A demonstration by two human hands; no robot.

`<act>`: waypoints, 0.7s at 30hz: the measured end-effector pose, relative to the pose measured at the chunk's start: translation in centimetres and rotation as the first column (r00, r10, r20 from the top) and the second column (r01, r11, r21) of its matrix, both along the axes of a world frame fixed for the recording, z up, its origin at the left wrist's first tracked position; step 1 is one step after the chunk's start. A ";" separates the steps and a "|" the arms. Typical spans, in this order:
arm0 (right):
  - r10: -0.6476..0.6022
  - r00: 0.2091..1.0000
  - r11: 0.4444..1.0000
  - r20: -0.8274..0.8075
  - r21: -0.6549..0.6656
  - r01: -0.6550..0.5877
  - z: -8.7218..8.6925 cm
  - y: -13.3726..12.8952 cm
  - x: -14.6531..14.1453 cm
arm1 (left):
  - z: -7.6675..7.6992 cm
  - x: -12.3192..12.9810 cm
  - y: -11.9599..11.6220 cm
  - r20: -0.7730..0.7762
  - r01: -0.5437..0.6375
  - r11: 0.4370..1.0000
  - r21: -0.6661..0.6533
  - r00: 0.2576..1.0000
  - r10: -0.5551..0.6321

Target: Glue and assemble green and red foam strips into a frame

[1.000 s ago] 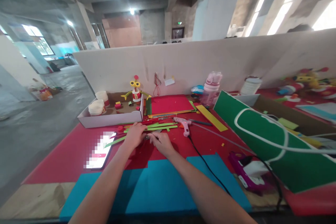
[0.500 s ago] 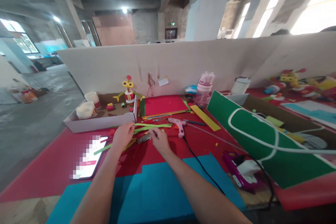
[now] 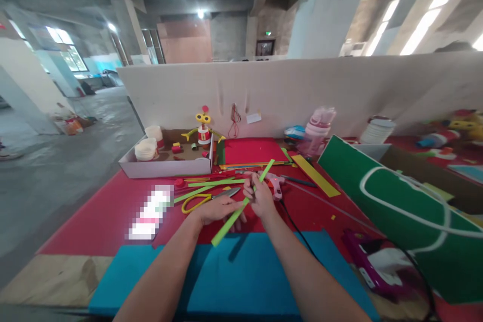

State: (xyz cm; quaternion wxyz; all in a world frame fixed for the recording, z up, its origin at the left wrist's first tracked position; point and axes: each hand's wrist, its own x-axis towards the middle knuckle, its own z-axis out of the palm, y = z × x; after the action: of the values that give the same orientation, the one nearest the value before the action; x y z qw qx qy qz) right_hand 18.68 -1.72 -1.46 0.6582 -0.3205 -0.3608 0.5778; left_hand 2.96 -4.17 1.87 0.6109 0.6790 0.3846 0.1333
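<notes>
A light green paper strip (image 3: 231,222) slants up over the red and blue sheets, in both hands. My right hand (image 3: 258,195) grips its upper part, with fingers curled round it. My left hand (image 3: 222,210) reaches in from the left and touches the strip's middle, its thumb and fingers around the edge; whether it pinches is hard to see. Left of the hands lie yellow-handled scissors (image 3: 196,203), with blades toward the hands. More green strips (image 3: 204,189) rest behind them. A pink glue gun (image 3: 276,186) lies just right of my right hand.
A shallow box (image 3: 166,169) with paper cups and a small figure stands at the back left, near a phone (image 3: 149,214). Coloured sheets (image 3: 252,151) lie behind the hands. At right are a green board (image 3: 381,211), a purple power strip (image 3: 372,271) and a black cord.
Both hands have come nearer, and one green strip is now lifted between them. The scissors lie on the table, uncovered. The view has turned left.
</notes>
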 end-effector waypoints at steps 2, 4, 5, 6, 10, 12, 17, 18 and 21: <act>0.064 0.998 0.997 -0.002 -0.052 -0.064 -0.3 0.2 0.3 | 0.4 -1.2 1.1 -0.052 -0.172 0.952 0.254 0.980 0.191; 0.138 0.990 0.983 0.008 -0.123 -0.136 -0.6 0.3 0.4 | 0.8 -2.6 2.6 -0.126 -0.331 0.764 0.554 0.874 0.470; 0.168 0.986 0.974 0.010 -0.159 -0.164 -0.7 0.3 0.3 | 0.9 -3.2 3.4 -0.164 -0.324 0.654 0.684 0.805 0.570; 0.193 0.981 0.964 0.012 -0.191 -0.187 -0.8 0.3 0.2 | 1.0 -3.7 4.1 -0.220 -0.267 0.582 0.768 0.744 0.631; 0.256 0.966 0.943 0.041 -0.229 -0.241 -0.4 -0.2 -0.4 | 1.0 -3.0 5.4 -0.349 -0.033 0.506 0.862 0.684 0.640; 0.255 0.965 0.954 0.061 -0.179 -0.241 -0.1 -0.6 -0.8 | 0.6 -1.6 5.5 -0.380 0.093 0.476 0.874 0.742 0.552; 0.248 0.948 0.967 0.200 -0.108 -0.231 -0.2 -0.8 -1.5 | -0.4 1.5 5.9 -0.491 0.346 0.353 0.869 0.688 0.535; 0.237 0.938 0.970 0.254 -0.111 -0.215 -0.2 -0.6 -1.3 | -0.5 1.7 6.0 -0.504 0.378 0.334 0.864 0.672 0.543; 0.071 0.840 0.997 0.537 -0.074 -0.037 0.3 0.1 0.7 | -0.4 1.5 6.4 -0.513 0.444 0.268 0.855 0.649 0.561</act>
State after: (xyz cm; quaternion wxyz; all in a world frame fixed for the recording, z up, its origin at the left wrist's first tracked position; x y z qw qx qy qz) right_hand 19.36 -1.64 -1.19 0.5038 -0.4794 -0.5225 0.4934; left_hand 4.47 2.20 1.48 -0.1609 0.8684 0.4643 0.0661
